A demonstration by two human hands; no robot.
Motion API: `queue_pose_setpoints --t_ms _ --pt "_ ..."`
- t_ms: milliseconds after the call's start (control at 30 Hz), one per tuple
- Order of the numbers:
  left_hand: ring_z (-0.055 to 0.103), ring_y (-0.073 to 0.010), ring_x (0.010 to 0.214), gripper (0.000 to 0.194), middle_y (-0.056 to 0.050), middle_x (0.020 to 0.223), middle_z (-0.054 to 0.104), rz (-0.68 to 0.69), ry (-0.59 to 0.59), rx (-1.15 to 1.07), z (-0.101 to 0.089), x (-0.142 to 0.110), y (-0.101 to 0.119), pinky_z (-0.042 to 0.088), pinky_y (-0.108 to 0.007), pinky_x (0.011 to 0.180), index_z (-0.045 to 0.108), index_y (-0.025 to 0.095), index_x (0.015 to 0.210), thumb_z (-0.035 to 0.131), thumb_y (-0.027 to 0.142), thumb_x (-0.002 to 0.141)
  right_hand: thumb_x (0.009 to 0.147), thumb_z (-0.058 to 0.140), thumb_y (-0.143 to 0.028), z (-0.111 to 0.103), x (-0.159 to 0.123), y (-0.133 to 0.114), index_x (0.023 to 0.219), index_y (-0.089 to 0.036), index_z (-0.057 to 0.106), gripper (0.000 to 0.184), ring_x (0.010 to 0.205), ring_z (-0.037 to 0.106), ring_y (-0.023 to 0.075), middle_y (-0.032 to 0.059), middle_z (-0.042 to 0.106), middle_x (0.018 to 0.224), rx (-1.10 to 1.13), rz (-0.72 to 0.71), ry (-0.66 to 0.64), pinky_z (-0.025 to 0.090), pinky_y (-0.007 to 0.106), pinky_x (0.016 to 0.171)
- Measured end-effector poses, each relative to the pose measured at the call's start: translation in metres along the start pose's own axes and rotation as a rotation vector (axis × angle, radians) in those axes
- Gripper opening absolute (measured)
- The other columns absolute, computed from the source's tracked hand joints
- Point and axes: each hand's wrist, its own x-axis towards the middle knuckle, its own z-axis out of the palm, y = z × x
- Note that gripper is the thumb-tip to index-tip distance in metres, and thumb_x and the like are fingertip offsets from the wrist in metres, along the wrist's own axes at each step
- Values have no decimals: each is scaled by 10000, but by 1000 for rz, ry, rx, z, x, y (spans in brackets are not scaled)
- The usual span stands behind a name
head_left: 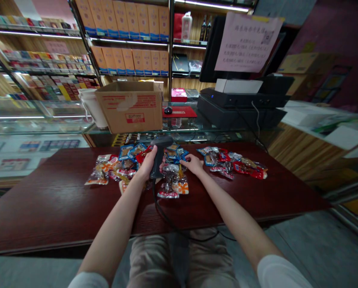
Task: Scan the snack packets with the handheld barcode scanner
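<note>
Filled snack packets (170,181), right hand (193,164) there, grip unclear, left hand (147,163) clamped on scanner (157,161)

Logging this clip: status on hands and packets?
Left hand holding black scanner. Right hand at blue packets. Scanner cable drooping over near table edge.

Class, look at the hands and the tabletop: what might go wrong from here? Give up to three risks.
The cord hangs over the front edge of the table, so it might snag and tug the scanner in the left hand.

The blue packets at the right hand overlap, so two might be picked up as one.

The middle pile lies close to the left-hand pile; packets could get mixed.
</note>
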Motion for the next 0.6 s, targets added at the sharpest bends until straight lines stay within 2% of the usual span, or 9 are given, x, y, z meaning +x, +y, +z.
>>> queue_pose_setpoints --t_ms 67,200,367,467,600 --pt "478 -93 374 617 6 623 607 14 -7 7 0 1 -2 399 -230 352 603 137 972 597 739 839 713 810 -445 3 4 7 856 -232 686 285 979 688 276 21 758 923 134 -8 52 405 462 962" --pt "465 -91 369 667 15 618 601 46 -20 7 -2 1 -7 386 -226 345 614 131 1040 622 756 806 606 825 -488 1 10 22 772 -229 592 386 817 653 229 -10 682 769 560 -25 84 493 408 851" --pt "468 -92 376 646 19 604 592 35 -59 11 0 -4 -4 403 -231 358 617 140 985 627 759 800 560 827 -460 -17 11 25 816 -247 531 445 777 633 177 -33 641 803 995 -9 174 558 346 752" --pt "474 -101 377 635 23 544 554 11 -96 29 2 -6 -3 395 -228 362 628 142 924 593 768 820 589 831 -429 -23 4 17 823 -255 512 432 791 636 161 -39 642 857 1104 -54 132 588 339 733" --pt "476 -113 369 672 18 481 512 -14 -125 74 2 -5 -8 392 -232 364 646 134 869 544 796 829 592 853 -418 -21 -6 9 790 -253 501 436 772 607 165 -32 611 838 1062 -116 52 587 341 698"
